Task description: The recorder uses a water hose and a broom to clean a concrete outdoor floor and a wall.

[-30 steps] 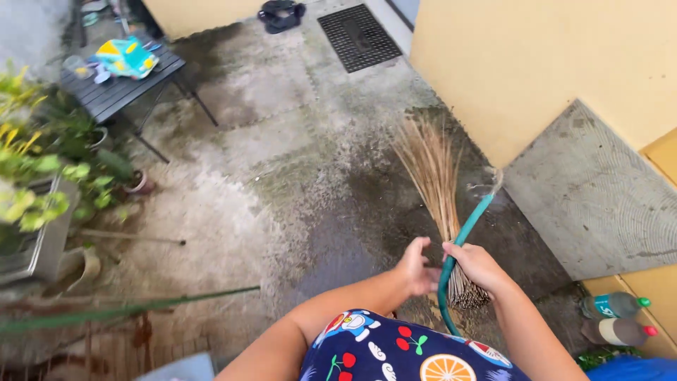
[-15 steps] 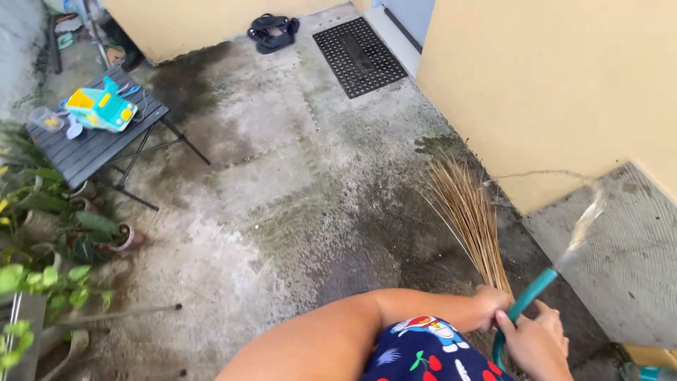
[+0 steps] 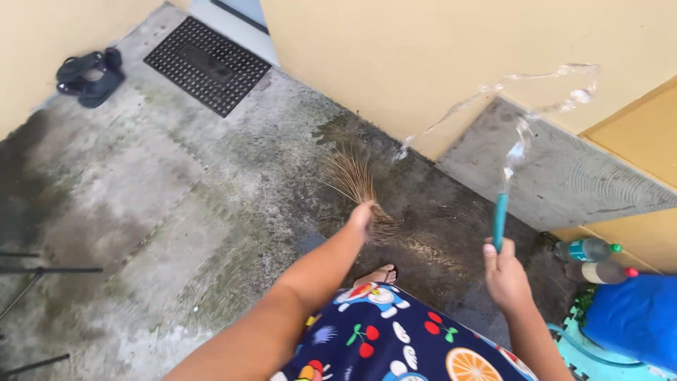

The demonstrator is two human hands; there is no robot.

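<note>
**Hose in one hand, stick broom in the other**

Concrete floor [image 3: 141,190] fills most of what I see, pale and blotchy on the left, dark and wet near my feet. Behind it rises the yellow wall [image 3: 395,56], with a grey slab [image 3: 564,176] leaning against its base on the right. A black grated doormat [image 3: 206,65] lies at the far edge by the doorway, and a pair of dark sandals [image 3: 88,74] sits well to the left of it, near the wall. A blue bundle [image 3: 635,317] shows at the lower right, and just above it two plastic bottles [image 3: 589,250] lie on their sides, one with a green cap, one with a red.

My left hand [image 3: 362,215] is wrapped tight around the bound end of the stick broom [image 3: 356,183]; its bristles fan out away from me over the wet patch, close to the foot of the wall. My right hand [image 3: 504,271] is clenched around the teal hose [image 3: 500,220], which points up out of my fist. Water [image 3: 522,134] leaves its tip and arcs across the slab and wall toward the left. The two hands are well apart, broom to the left, hose to the right. One sandalled foot [image 3: 377,275] peeks out below my left arm.
</note>
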